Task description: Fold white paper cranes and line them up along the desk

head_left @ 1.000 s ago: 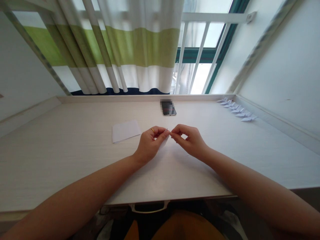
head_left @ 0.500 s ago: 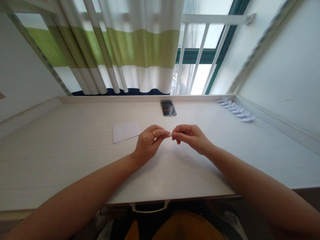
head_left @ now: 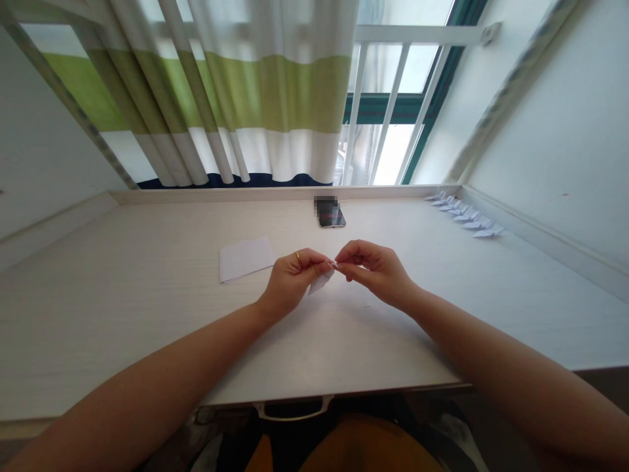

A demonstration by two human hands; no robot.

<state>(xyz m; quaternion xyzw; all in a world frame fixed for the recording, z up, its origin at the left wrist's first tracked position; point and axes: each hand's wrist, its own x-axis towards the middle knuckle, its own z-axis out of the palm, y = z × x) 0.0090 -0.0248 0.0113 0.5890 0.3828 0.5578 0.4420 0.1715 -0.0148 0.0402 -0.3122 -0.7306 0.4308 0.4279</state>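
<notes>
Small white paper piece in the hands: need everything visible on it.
The paper piece is small, white and plain, and looks like thin folded paper. A flat, angular flap slants down and leftward below the left hand, which pinches it between thumb and fingers. A narrow bit shows between the two hands' fingertips, where the right hand seems to pinch its end. It appears held above the white desk. Fingers hide much of it, so its full shape can't be told.
</notes>
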